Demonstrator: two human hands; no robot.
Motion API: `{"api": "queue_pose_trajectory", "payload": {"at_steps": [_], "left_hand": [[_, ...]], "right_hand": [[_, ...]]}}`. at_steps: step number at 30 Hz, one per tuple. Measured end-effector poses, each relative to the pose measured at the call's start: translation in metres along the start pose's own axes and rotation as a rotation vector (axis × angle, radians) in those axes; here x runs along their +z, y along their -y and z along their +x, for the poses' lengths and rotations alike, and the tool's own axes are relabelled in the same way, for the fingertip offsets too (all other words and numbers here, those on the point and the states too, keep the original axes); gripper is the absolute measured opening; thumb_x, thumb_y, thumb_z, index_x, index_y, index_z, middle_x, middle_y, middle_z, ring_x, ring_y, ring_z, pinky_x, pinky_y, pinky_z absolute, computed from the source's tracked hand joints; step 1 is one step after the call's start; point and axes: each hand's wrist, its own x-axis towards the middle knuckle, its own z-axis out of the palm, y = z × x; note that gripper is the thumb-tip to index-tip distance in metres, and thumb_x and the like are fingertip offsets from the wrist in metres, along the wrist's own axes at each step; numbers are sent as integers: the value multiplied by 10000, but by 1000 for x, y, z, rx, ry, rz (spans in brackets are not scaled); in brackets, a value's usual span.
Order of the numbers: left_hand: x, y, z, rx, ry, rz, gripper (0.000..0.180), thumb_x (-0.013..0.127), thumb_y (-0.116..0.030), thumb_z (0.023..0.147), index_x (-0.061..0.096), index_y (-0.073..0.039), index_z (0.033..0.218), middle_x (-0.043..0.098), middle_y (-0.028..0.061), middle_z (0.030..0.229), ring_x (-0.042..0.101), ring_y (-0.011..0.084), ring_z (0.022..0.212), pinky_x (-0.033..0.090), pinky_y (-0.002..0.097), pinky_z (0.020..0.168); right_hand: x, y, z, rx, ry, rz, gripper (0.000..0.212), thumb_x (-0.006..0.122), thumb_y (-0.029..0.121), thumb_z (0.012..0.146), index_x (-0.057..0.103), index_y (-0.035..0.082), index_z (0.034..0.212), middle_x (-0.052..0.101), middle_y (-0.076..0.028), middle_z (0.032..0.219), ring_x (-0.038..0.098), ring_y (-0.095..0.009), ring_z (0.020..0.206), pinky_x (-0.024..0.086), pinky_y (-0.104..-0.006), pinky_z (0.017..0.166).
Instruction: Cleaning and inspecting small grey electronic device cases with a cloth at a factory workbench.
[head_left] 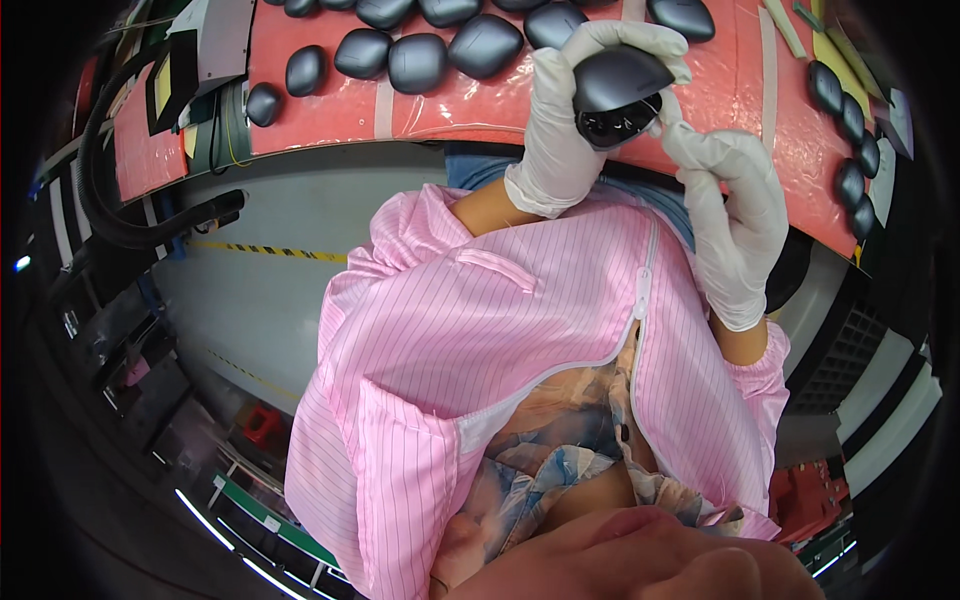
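My gloved left hand [556,130] is wrapped round a dark grey, pebble-shaped case [622,80], which looks like an earbud charging case. Its lid is raised, and the glossy black inside [618,124] faces toward me. Close to the right edge of the case, my gloved right hand [735,190] has its thumb and forefinger pinched together, the other fingers curled. Whatever the pinch holds, if anything, is too small to make out. Both hands are over the near edge of the red-covered table [480,108].
Several similar closed cases [417,64] lie in rows on the table's far side. More dark cases [849,182] line its right end. A black flexible hose [95,150] curves down at the left, beside a dark stand [172,85].
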Motion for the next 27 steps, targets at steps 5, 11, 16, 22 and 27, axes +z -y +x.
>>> {"api": "queue_pose_trajectory", "payload": {"at_steps": [5, 11, 16, 22, 27], "left_hand": [[1, 10, 2, 250, -78, 324, 769, 288, -710, 912, 515, -19, 1163, 591, 103, 1019, 595, 160, 767, 499, 281, 670], [9, -16, -1, 223, -134, 525, 851, 269, -736, 895, 524, 23, 1183, 584, 109, 1060, 563, 175, 866, 456, 305, 761], [14, -13, 2, -175, -281, -235, 592, 198, -462, 1037, 525, -10, 1234, 605, 74, 995, 560, 147, 796, 456, 256, 715], [6, -8, 0, -325, -324, -329, 729, 265, -631, 964, 480, 11, 1232, 606, 120, 980, 628, 201, 760, 516, 320, 660], [3, -7, -4, -408, -303, -475, 761, 283, -644, 952, 453, 36, 1247, 609, 124, 975, 641, 221, 776, 517, 316, 649]], "right_hand": [[26, 14, 9, -281, -36, -693, 129, 666, 92, 773, 641, 41, 889, 583, -65, 853, 587, -247, 753, 471, -345, 672], [-7, 17, 25, 485, 330, 403, 112, 590, 68, 861, 639, -14, 920, 569, -24, 735, 505, -72, 633, 412, -249, 586], [4, -6, 25, -147, -149, 97, 162, 634, 35, 859, 686, 32, 1012, 615, -32, 808, 549, -121, 690, 428, -267, 600], [0, -11, 9, -355, 30, -603, 332, 672, -17, 712, 706, 122, 1011, 551, -27, 762, 545, -213, 709, 444, -328, 625], [-11, -19, -5, -144, -93, -331, 307, 634, -84, 776, 680, 33, 1057, 652, -56, 900, 593, -205, 789, 479, -296, 689]]}}
